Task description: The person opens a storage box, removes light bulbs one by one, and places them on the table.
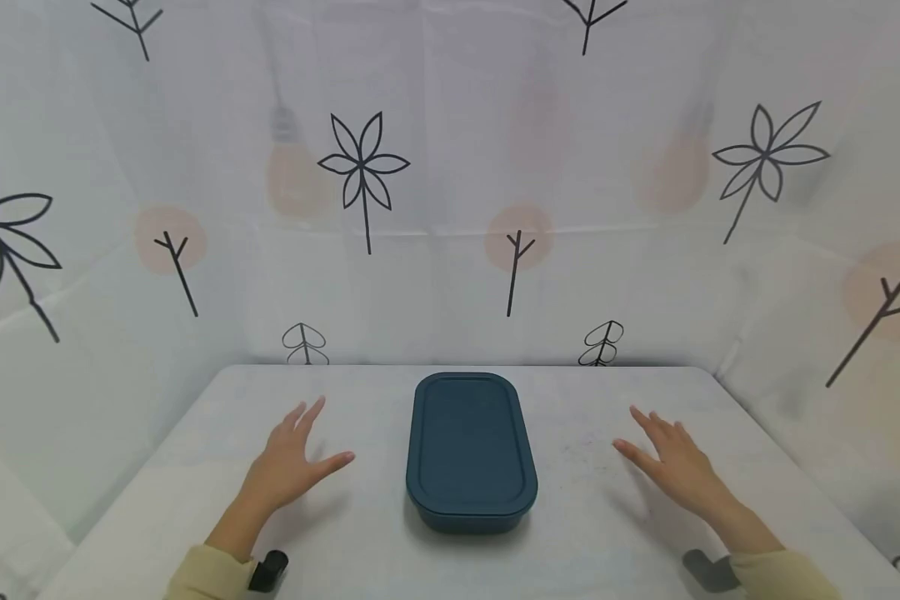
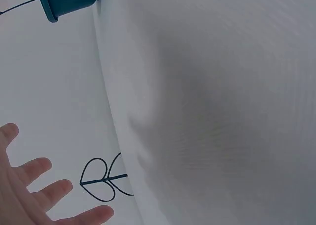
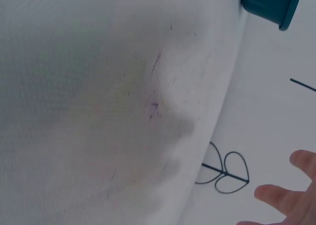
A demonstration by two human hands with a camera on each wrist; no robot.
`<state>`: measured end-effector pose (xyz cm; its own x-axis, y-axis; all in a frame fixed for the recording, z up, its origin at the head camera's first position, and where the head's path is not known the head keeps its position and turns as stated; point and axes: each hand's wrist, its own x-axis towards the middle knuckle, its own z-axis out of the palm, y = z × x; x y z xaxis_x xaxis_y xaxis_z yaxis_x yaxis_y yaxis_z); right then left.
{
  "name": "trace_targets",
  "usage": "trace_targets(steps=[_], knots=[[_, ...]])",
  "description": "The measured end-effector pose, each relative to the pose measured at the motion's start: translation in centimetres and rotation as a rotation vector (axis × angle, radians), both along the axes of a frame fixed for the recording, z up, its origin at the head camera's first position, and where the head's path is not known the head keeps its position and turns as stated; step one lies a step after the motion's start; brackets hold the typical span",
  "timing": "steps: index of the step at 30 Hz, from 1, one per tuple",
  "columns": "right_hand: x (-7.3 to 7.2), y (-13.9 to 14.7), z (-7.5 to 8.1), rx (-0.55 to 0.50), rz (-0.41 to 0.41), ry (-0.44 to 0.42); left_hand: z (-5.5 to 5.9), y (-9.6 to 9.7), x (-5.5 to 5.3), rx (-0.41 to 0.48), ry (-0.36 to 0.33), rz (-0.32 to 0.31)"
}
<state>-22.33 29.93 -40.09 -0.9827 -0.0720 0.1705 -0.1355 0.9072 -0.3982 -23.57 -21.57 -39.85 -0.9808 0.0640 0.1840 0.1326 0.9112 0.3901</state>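
A dark teal rectangular food container with rounded corners and a matching lid sits on the white table, in the middle of the head view. To its left my left hand hovers over the table, fingers spread and thumb toward the container, holding nothing. My right hand is held likewise on the other side, apart from the container, with its fingers extended. A corner of the container shows at the top of the left wrist view, above the spread left hand. In the right wrist view, fingers of the right hand appear at lower right.
The white table has faint purple marks on its right part. Behind and beside it hangs a white cloth printed with plants and pale orange circles. A dark wrist device sits at the left sleeve.
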Motion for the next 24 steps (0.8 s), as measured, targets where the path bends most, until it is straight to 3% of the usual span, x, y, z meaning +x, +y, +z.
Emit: trace_targets(steps=[12,24], knots=[[0.0,-1.3,-0.2,-0.117,0.046,0.031,-0.4,0.5,-0.3,0.074,-0.012,-0.022],[-0.3,-3.2,-0.3,-0.145,0.028,-0.004,-1.1,1.5,-1.0,0.187,-0.004,-0.069]])
